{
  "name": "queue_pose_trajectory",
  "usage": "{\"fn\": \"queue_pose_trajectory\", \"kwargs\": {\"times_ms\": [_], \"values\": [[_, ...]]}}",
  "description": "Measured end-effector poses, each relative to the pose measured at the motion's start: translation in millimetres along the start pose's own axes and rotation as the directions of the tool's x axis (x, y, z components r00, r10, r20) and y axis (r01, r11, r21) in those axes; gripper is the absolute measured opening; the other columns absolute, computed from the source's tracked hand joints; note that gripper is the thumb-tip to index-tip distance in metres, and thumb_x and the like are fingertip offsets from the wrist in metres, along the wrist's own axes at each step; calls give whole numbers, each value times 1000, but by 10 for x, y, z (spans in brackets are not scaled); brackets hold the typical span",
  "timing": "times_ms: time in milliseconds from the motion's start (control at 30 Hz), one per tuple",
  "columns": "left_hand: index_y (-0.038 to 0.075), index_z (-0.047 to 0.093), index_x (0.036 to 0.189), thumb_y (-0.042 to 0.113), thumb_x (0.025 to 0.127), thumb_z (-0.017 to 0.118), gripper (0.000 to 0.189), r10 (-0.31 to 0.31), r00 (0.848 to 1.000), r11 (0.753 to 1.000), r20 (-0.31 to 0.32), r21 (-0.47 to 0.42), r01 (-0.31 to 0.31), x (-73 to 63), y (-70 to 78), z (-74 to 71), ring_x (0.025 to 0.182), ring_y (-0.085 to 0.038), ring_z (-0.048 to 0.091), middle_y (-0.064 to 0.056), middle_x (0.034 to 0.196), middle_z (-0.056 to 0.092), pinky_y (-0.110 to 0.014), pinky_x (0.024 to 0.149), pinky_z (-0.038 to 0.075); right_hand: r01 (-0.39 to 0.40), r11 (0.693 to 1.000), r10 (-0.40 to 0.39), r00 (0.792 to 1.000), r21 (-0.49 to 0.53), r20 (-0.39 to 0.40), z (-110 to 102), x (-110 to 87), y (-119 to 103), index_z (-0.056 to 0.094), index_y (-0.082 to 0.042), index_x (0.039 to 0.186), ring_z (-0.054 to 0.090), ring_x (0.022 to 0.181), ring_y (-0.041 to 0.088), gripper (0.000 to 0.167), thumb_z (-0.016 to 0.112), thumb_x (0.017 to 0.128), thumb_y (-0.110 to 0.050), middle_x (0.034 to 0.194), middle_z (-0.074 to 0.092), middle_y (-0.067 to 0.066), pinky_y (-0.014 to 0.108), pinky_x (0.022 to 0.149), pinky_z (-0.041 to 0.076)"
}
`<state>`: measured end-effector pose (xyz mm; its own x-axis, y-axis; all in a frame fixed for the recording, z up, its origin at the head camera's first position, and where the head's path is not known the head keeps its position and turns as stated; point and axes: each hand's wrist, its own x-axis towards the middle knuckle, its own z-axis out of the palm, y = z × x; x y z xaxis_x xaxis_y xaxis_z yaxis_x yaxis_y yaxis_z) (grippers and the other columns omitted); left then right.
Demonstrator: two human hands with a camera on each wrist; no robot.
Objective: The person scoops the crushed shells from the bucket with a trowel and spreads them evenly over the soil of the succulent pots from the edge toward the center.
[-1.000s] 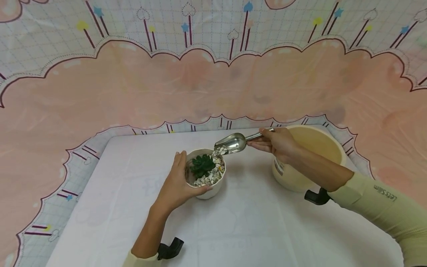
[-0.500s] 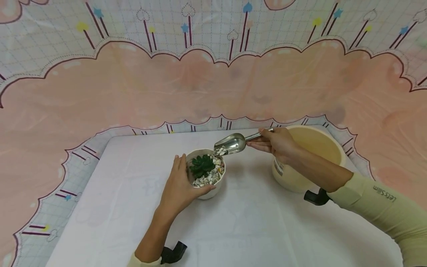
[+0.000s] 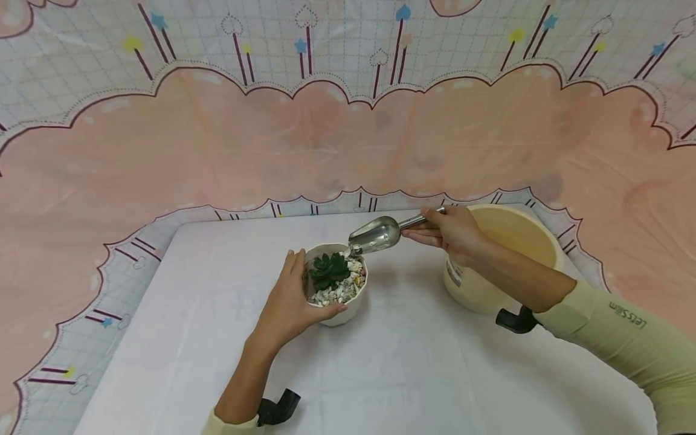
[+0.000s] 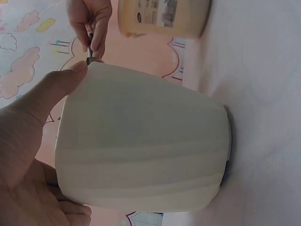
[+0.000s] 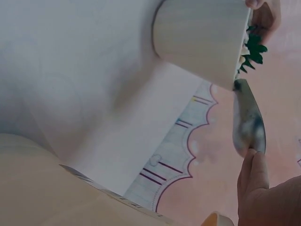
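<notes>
A white flower pot point(image 3: 344, 314) stands on the white table, holding a green succulent point(image 3: 328, 270) and pale pebbles point(image 3: 338, 294). My left hand point(image 3: 288, 305) grips its rim from the left, thumb on the near side, fingers on the far side. In my right hand point(image 3: 448, 232) is the handle of a metal scoop point(image 3: 377, 234), tilted down toward the pot. The scoop's lip meets the pot's right rim, with a few pebbles at the tip. In the left wrist view the pot's wall point(image 4: 141, 141) hides the plant; the right wrist view shows the scoop point(image 5: 249, 120) at the rim.
A large cream tub point(image 3: 462, 293) with a label stands at the right, partly behind my right forearm. The white table point(image 3: 380, 374) spreads in front, and a pink cloth point(image 3: 304, 145) with a printed pattern hangs beyond its back edge.
Pebbles have slid off the scoop into the pot, leaving only a few at its lip. My left hand has shifted slightly on the pot. The right hand has stayed nearly still.
</notes>
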<state>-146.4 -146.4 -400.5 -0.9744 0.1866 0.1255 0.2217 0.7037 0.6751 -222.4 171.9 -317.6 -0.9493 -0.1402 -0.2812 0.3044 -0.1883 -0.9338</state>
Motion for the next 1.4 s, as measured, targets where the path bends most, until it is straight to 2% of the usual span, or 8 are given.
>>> {"fn": "queue_pose_trajectory", "kwargs": {"times_ms": [400,700,1400], "values": [[-5,23,164,51,71,95,130,16,1000,1000,-5,0,-16,-17,15,-8,159,-40,11,-25,170,19,-64,116,33,16,999,-16,1000,-27,7,32,-14,-13,50,14,126,79,85,22,28,43,115,-11,92,77,16,32,87,59],[-5,24,164,51,72,95,129,13,1000,1000,-2,0,-13,-15,17,-10,159,-41,12,-27,170,19,-65,116,33,51,998,-51,999,-39,2,119,-12,-15,50,9,122,79,86,23,24,47,114,-13,95,77,18,33,88,59],[-5,23,164,50,73,95,128,12,1000,1000,-5,-9,-12,11,33,2,158,-43,12,-27,169,21,-65,117,31,119,990,-117,993,-73,31,201,77,-2,50,10,125,79,83,23,24,46,114,-10,93,76,20,34,86,60]]}}
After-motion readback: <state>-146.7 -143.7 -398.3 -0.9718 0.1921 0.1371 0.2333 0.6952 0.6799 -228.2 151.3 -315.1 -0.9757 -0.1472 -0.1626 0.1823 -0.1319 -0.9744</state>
